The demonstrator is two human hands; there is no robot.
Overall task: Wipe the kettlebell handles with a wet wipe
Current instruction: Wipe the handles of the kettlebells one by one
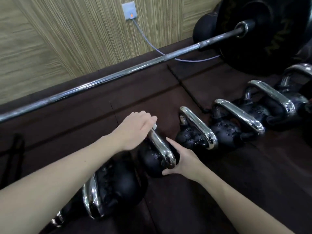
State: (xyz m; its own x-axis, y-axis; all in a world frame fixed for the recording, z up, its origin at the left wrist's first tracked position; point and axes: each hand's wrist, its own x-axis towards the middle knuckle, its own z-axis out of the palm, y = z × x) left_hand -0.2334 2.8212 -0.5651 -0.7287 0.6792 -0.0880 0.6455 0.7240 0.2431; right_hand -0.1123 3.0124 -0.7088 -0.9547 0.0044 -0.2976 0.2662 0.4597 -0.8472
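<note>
Your left hand [135,130] reaches in from the lower left of the frame, arm stretched long, palm down. It is curled over the far end of a shiny handle [162,149] in the middle of the frame, and it pinches a small white wet wipe [154,126] against the metal. Only a bit of the wipe peeks out by your fingers.

Your right hand [182,159] comes in from the lower right. It is spread wide and pressed on the side of the same black kettlebell [152,159], thumb low, fingers pointing up and touching the round ball.

More kettlebells [236,122] sit in a row on the dark floor [219,200], going to the upper right. A long silver barbell [118,73] lies behind them, near the wall
</note>
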